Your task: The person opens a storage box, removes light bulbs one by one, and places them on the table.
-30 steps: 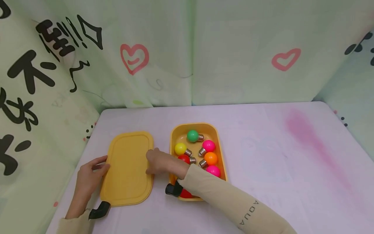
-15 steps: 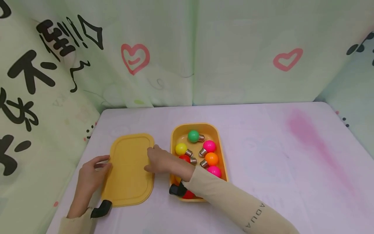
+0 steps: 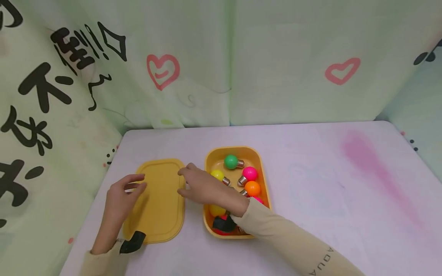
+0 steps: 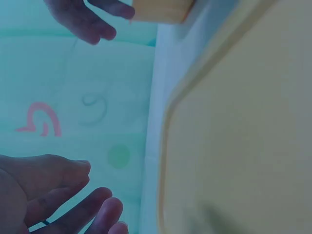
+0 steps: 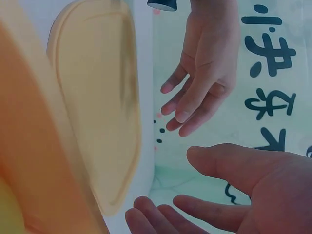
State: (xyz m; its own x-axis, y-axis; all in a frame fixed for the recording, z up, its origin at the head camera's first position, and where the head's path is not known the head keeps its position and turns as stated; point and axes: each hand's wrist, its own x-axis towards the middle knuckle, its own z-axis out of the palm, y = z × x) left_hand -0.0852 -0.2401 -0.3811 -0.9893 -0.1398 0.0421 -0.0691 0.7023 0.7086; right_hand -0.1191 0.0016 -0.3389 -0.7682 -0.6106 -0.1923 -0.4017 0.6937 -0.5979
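Note:
A flat yellow lid (image 3: 159, 203) lies on the table, left of an open yellow box (image 3: 262, 172). In the box lie a green bulb (image 3: 230, 161), a yellow bulb (image 3: 217, 174), a pink bulb (image 3: 250, 173), an orange bulb (image 3: 253, 188) and more bulbs partly hidden under my right wrist. My left hand (image 3: 136, 183) hovers open over the lid's left edge. My right hand (image 3: 183, 182) is open above the gap between lid and box. In the wrist views the lid (image 4: 243, 146) (image 5: 97, 112) stays apart from both hands' spread fingers (image 4: 63, 195) (image 5: 204, 214).
The pale pink table (image 3: 328, 184) is walled by green printed cloth (image 3: 293, 69) at the back and on both sides. Black wrist cameras (image 3: 223, 224) sit on both sleeves. The table stretches wide to the right of the box.
Both hands have come off the lid's edges and spread open. The right hand drifted toward the box. The lid lies flat as before.

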